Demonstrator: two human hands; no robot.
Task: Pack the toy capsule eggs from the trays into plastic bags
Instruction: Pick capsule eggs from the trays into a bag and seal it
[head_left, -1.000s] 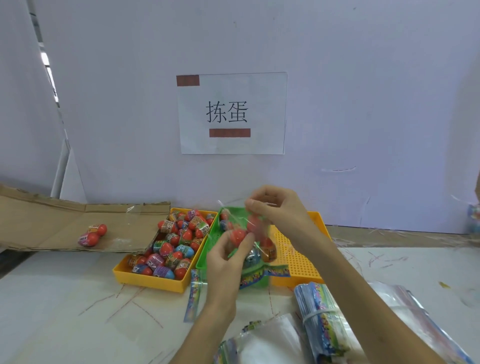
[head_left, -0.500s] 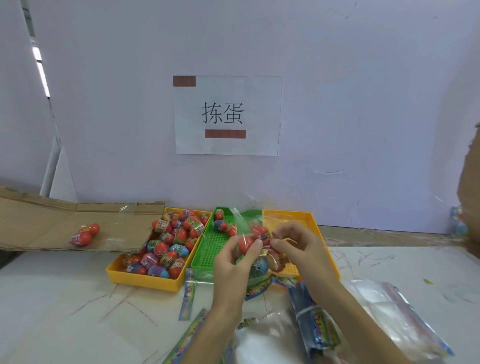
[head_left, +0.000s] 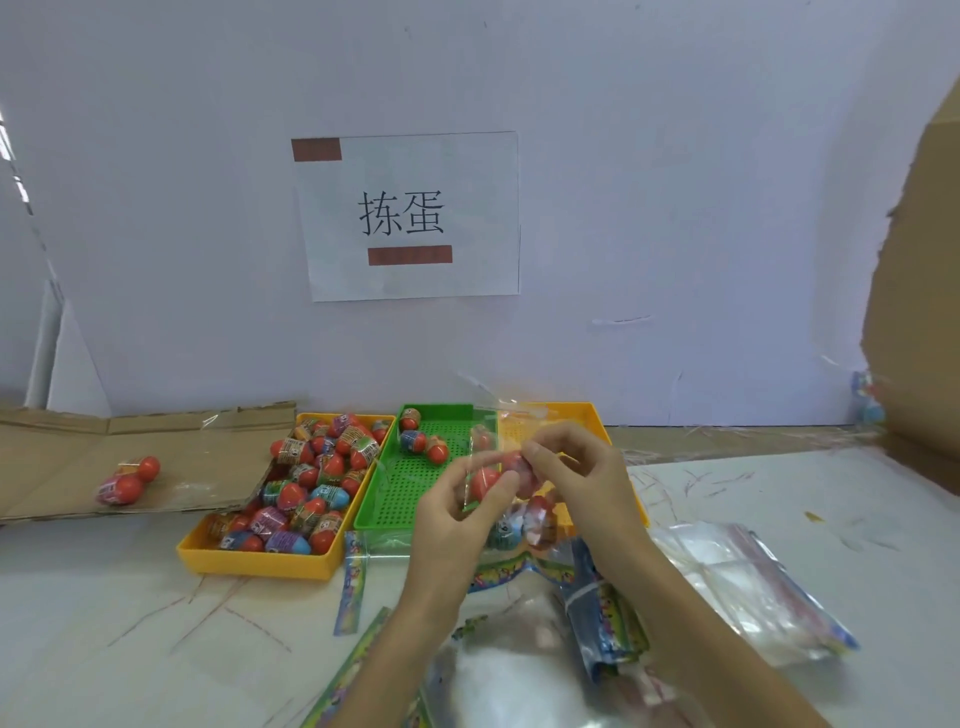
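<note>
Sealing judged underway, egg-filled plastic bag (head_left: 537, 522) pinched by left hand (head_left: 452, 519) and right hand (head_left: 576, 478); mouth to be pressed shut next

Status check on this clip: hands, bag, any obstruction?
Both busy: left hand and right hand pinch the plastic bag over the green tray. Several capsule eggs inside it. Nothing blocking; spare bags lie beside the right forearm.

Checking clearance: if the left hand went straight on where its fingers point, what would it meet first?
Probably the right hand, just beyond the plastic bag both hands pinch; depth is unclear.
</note>
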